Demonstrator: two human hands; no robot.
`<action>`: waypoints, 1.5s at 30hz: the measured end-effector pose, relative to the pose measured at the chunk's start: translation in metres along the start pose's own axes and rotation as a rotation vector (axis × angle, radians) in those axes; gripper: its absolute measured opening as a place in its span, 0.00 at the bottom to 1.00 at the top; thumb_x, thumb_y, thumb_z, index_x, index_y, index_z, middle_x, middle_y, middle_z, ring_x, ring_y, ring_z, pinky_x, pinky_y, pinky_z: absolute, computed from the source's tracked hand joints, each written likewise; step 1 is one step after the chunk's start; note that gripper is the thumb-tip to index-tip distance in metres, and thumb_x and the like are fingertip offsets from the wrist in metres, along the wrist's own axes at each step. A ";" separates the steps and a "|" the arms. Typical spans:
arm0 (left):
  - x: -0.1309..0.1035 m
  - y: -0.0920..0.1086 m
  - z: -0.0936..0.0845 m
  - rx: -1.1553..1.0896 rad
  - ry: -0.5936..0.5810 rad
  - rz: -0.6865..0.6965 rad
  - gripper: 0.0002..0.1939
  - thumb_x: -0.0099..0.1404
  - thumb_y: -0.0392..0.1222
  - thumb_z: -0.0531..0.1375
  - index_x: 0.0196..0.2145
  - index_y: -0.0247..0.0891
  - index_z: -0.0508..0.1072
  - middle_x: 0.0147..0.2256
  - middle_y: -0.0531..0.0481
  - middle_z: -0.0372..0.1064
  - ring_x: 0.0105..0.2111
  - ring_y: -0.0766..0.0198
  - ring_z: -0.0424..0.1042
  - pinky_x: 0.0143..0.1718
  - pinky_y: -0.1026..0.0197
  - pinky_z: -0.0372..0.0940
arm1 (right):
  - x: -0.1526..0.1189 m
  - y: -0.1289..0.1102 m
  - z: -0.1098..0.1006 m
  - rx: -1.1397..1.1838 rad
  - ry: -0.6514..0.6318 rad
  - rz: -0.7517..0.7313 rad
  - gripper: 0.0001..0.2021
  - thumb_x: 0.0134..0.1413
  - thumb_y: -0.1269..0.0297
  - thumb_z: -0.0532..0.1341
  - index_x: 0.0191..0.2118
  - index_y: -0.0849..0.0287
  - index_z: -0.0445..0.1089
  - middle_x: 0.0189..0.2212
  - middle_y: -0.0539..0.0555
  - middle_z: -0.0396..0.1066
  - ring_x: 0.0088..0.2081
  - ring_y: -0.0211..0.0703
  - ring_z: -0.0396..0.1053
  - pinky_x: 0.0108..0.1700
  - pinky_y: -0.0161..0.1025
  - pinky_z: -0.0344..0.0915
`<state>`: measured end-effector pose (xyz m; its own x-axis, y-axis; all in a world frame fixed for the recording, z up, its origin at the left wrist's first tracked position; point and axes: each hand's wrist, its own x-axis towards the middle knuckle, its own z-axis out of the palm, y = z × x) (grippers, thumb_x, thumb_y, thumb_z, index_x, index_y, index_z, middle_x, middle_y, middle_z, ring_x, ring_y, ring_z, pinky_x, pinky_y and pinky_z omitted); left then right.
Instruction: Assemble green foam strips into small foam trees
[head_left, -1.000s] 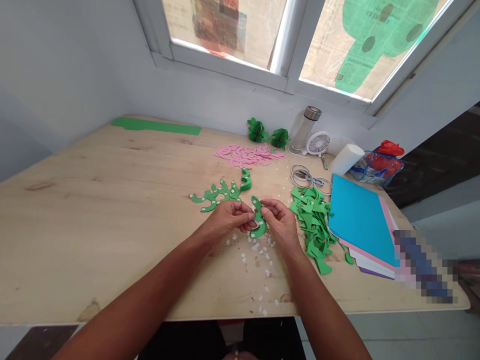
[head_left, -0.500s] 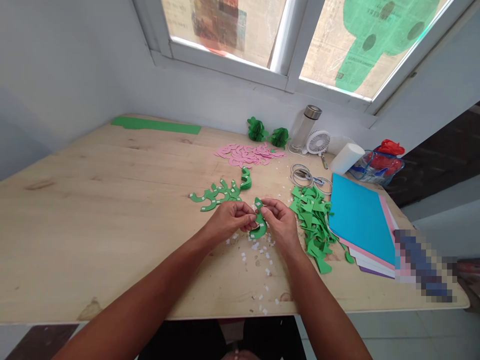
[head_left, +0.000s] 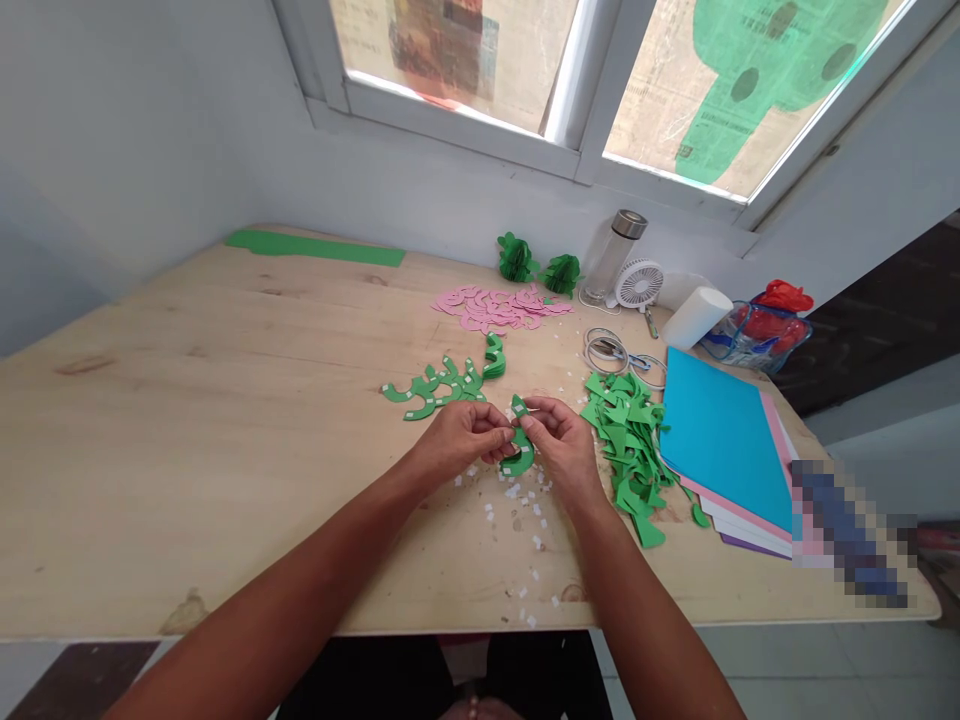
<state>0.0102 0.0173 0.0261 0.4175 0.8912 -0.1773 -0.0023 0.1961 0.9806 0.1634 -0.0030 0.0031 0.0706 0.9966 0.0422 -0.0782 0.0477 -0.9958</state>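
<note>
Between my two hands is a curved green paper cutout [head_left: 519,462] with small white squares stuck on it. My right hand [head_left: 560,440] pinches its upper part between thumb and fingers. My left hand [head_left: 466,438] has its fingertips pressed together at the inner edge of the cutout; whether a tiny piece is between them is hidden. Beyond my left hand lie several similar green cutouts [head_left: 420,392] with white squares, and a small stack of green cutouts [head_left: 493,358]. Little white scraps [head_left: 514,490] are scattered on the table below my hands.
Green offcuts [head_left: 626,440] are heaped right of my right hand, beside blue sheets [head_left: 724,435]. Scissors [head_left: 641,365], pink cutouts [head_left: 495,308], two green paper ornaments [head_left: 516,260], a bottle [head_left: 615,255], a fan [head_left: 639,285] and a white roll [head_left: 697,317] stand or lie farther back.
The whole view has shifted very slightly. Both hands keep nearly the same pose around the green cutout.
</note>
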 end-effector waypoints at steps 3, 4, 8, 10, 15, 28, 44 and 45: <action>0.000 -0.001 0.000 0.008 0.008 0.001 0.08 0.50 0.42 0.64 0.24 0.34 0.71 0.19 0.51 0.72 0.19 0.68 0.68 0.23 0.66 0.64 | -0.002 -0.003 0.001 -0.202 0.038 -0.104 0.14 0.48 0.63 0.62 0.43 0.59 0.69 0.29 0.52 0.74 0.28 0.39 0.70 0.31 0.36 0.66; 0.000 -0.001 0.000 0.018 0.013 0.005 0.08 0.50 0.42 0.64 0.23 0.34 0.71 0.19 0.51 0.72 0.19 0.68 0.68 0.23 0.65 0.64 | -0.003 -0.004 0.001 -0.300 0.056 -0.156 0.15 0.49 0.63 0.62 0.44 0.59 0.69 0.30 0.52 0.74 0.29 0.40 0.71 0.32 0.36 0.67; 0.001 -0.006 0.002 0.080 0.036 0.051 0.06 0.50 0.41 0.62 0.23 0.35 0.71 0.20 0.52 0.71 0.20 0.67 0.68 0.23 0.65 0.64 | -0.008 -0.004 0.003 -0.647 0.114 -0.365 0.18 0.51 0.64 0.60 0.50 0.58 0.68 0.35 0.55 0.75 0.35 0.43 0.72 0.38 0.40 0.67; 0.002 -0.010 0.003 0.111 0.052 0.080 0.04 0.50 0.39 0.60 0.23 0.35 0.71 0.19 0.53 0.70 0.20 0.67 0.68 0.23 0.66 0.63 | -0.009 -0.003 0.004 -0.760 0.126 -0.434 0.19 0.53 0.63 0.59 0.51 0.59 0.67 0.37 0.57 0.75 0.37 0.45 0.72 0.40 0.41 0.68; 0.002 -0.014 0.004 0.242 0.091 0.130 0.05 0.50 0.39 0.60 0.24 0.35 0.72 0.20 0.52 0.71 0.22 0.65 0.70 0.23 0.66 0.63 | -0.010 0.001 0.004 -0.938 0.151 -0.521 0.18 0.56 0.62 0.56 0.50 0.63 0.69 0.37 0.60 0.76 0.35 0.46 0.72 0.40 0.42 0.68; 0.002 -0.015 0.004 0.336 0.072 0.176 0.05 0.52 0.40 0.58 0.23 0.36 0.71 0.21 0.52 0.71 0.22 0.66 0.68 0.22 0.66 0.60 | -0.012 -0.003 0.006 -0.989 0.107 -0.495 0.18 0.58 0.64 0.53 0.50 0.62 0.70 0.35 0.62 0.75 0.38 0.51 0.71 0.43 0.46 0.65; 0.001 -0.015 0.006 0.341 0.063 0.171 0.07 0.52 0.41 0.59 0.21 0.36 0.69 0.20 0.52 0.69 0.22 0.66 0.67 0.23 0.66 0.59 | -0.010 0.002 0.006 -0.932 0.110 -0.494 0.17 0.57 0.66 0.54 0.50 0.61 0.70 0.37 0.62 0.75 0.41 0.50 0.71 0.45 0.46 0.66; 0.001 -0.014 0.006 0.341 0.062 0.169 0.07 0.52 0.41 0.59 0.21 0.36 0.69 0.20 0.52 0.70 0.22 0.66 0.67 0.23 0.66 0.59 | -0.010 0.001 0.006 -0.931 0.109 -0.491 0.17 0.57 0.66 0.53 0.50 0.61 0.70 0.37 0.62 0.75 0.41 0.51 0.71 0.45 0.46 0.66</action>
<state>0.0159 0.0134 0.0125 0.3817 0.9242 -0.0057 0.2408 -0.0935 0.9661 0.1570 -0.0122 0.0017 -0.0200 0.8682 0.4958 0.7733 0.3278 -0.5428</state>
